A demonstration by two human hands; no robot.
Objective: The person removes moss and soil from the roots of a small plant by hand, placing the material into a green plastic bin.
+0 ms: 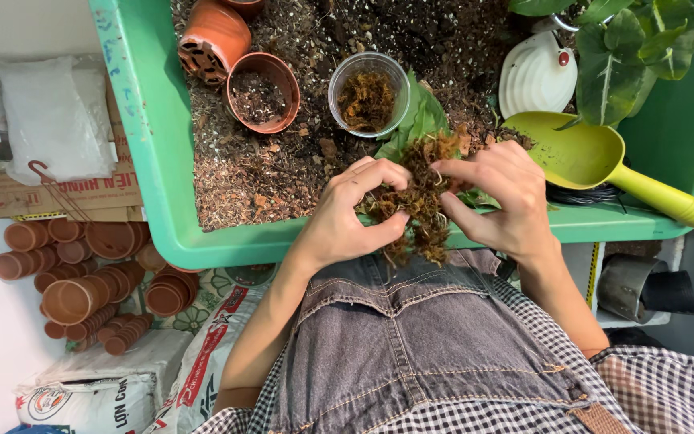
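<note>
A clump of brown moss (pixel 419 201) was held between both hands, just over the near rim of a big green tub (pixel 154 161). The left hand (pixel 355 213) was curled around the left side of the moss, with the thumb pressed in low and the fingers bent over the top. The right hand (pixel 496 197) was closed on the right side of the moss, and the moss was pinched between the thumb and the first fingers. Some green leaves (pixel 419 116) were seen sticking out from the top of the moss, away from the person. Stringy bits were seen hanging down from the clump, over the grey bib (pixel 411 337) worn by the person.

The tub was filled with dark soil and bark bits (pixel 251 169). A clear cup (pixel 369 92) with more moss in it was set in the soil, just behind the hands. A small clay pot (pixel 263 91) was stood beside the cup, and another clay pot (pixel 213 36) was laid on its side near it. A yellow-green scoop (pixel 596 161) was rested on the tub's rim, to the right of the right hand. A white pot (pixel 536 76) and a leafy plant (pixel 628 56) were seen behind the scoop. Stacks of small clay pots (pixel 90 281) were piled on the floor to the left, next to white bags (pixel 98 394).
</note>
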